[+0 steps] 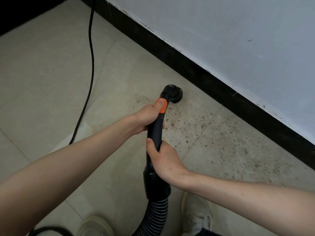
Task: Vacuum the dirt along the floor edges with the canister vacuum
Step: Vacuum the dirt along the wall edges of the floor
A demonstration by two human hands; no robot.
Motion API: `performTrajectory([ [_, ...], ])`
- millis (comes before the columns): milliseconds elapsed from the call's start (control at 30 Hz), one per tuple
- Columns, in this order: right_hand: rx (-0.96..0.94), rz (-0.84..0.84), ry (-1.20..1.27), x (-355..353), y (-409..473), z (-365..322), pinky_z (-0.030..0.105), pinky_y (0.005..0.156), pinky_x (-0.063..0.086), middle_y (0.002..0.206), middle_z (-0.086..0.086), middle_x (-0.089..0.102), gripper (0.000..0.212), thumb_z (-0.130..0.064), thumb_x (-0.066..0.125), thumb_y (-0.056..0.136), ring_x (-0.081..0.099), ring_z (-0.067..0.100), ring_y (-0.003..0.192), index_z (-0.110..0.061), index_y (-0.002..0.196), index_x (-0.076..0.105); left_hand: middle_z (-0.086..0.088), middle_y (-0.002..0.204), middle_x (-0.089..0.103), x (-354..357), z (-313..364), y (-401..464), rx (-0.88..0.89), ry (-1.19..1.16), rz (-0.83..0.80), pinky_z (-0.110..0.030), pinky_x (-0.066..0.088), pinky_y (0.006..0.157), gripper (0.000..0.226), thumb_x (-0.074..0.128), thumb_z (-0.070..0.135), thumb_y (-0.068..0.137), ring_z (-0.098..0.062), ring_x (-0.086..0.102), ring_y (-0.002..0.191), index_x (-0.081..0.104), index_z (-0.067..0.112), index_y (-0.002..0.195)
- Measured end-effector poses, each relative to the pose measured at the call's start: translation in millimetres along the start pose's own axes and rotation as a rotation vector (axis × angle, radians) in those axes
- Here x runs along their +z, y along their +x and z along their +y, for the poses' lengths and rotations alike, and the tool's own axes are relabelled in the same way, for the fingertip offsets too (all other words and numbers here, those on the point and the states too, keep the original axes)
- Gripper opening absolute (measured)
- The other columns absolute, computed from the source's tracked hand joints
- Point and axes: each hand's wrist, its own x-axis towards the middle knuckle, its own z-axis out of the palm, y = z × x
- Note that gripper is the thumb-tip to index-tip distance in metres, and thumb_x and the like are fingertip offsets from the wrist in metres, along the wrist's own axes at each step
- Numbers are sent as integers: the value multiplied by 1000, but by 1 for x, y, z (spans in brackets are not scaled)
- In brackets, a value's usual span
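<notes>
I hold a black vacuum wand (156,132) with both hands. My left hand (146,117) grips its upper part, with the thumb lying on an orange slider (162,106). Lower down, my right hand (166,161) wraps around the handle just above the cuff. A ribbed black hose (153,217) runs from the cuff down to the bottom edge. The round brush nozzle (175,94) sits on the floor a short way from the black baseboard (213,84). Brown dirt specks (204,126) are scattered over the beige tiles to the right of the nozzle, along the wall.
A black power cord (92,65) trails across the tiles on the left. The pale wall (238,40) rises above the baseboard. Two light shoes (196,215) stand at the bottom, either side of the hose. A second dark baseboard (20,12) runs along the top left.
</notes>
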Motion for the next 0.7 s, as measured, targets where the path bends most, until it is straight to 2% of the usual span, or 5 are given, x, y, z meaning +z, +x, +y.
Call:
performTrajectory([
  [100,-9,-4,-7,1,1,-3,26,54,37,80,1,54,42,-52,36,99,52,14,67,-13,90,49,-10,75,56,-1,0,0,-1,6,11,-28,51,58,47,33,50,99,-18,59,56,48,7,86],
  [233,-34,-36,-2,5,9,-11,32,62,40,82,3,56,45,-52,35,99,55,21,73,-10,93,52,-10,74,58,-11,0,1,31,6,83,-30,50,59,48,33,49,99,-19,58,58,50,7,82],
  [367,-92,-118,-11,9,22,-25,29,56,38,74,0,53,41,-51,35,100,51,15,63,-17,80,47,-11,69,59,-32,2,1,56,-24,228,-29,50,60,49,34,48,99,-21,57,57,52,5,81],
  [500,-144,-212,-55,16,24,-38,27,54,35,71,-1,51,43,-51,35,100,50,14,60,-18,74,44,-12,70,59,-55,-6,-6,22,-87,346,-30,50,60,49,35,46,99,-22,58,58,51,0,96],
  [700,-170,-276,-80,19,13,-43,28,56,37,71,1,52,46,-52,35,100,52,18,63,-16,72,45,-12,74,57,-64,-13,-23,-32,-119,353,-30,49,57,46,34,44,100,-21,59,61,47,0,106],
])
